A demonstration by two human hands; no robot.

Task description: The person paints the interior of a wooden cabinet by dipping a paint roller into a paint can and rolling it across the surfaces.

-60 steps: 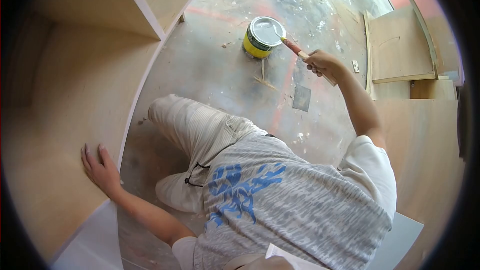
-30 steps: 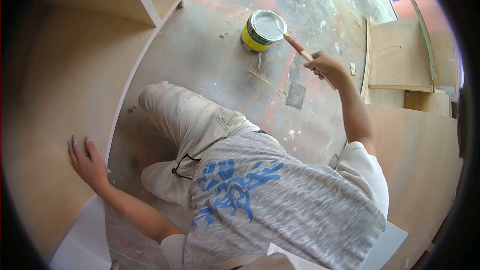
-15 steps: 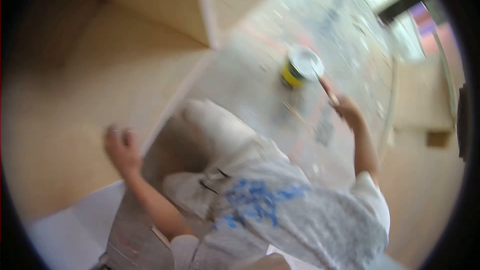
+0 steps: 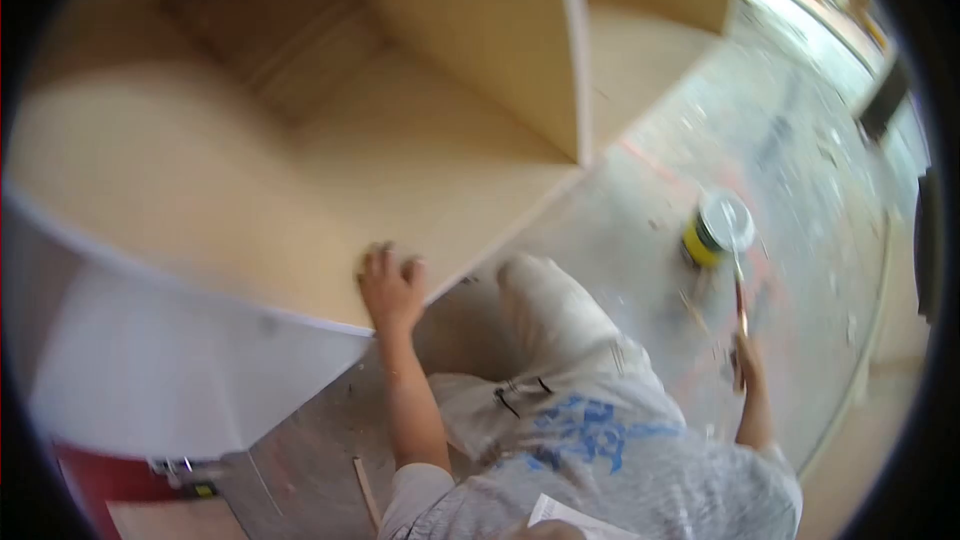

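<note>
My right hand (image 4: 750, 362) is wrapped round the handle of a paintbrush (image 4: 740, 302). The brush's far end reaches to the mouth of a yellow and dark paint can (image 4: 704, 243) on the floor, with whitish paint at its top. My left hand (image 4: 393, 290) lies with fingers apart on the bottom panel near the front corner of a pale wooden cabinet (image 4: 480, 180). Blur hides the brush's bristles.
An upright divider (image 4: 583, 60) with a white edge splits the cabinet. Its outer side panel (image 4: 180, 360) is white. Paint marks cover the grey floor (image 4: 640, 210). A thin wooden strip (image 4: 366, 490) lies by my left elbow, and a red object (image 4: 110, 485) lies at lower left.
The view has swung, so cabinet and can appear further right and lower. My right hand is lower beside the can, still holding the brush. My left hand stays at the cabinet's front.
</note>
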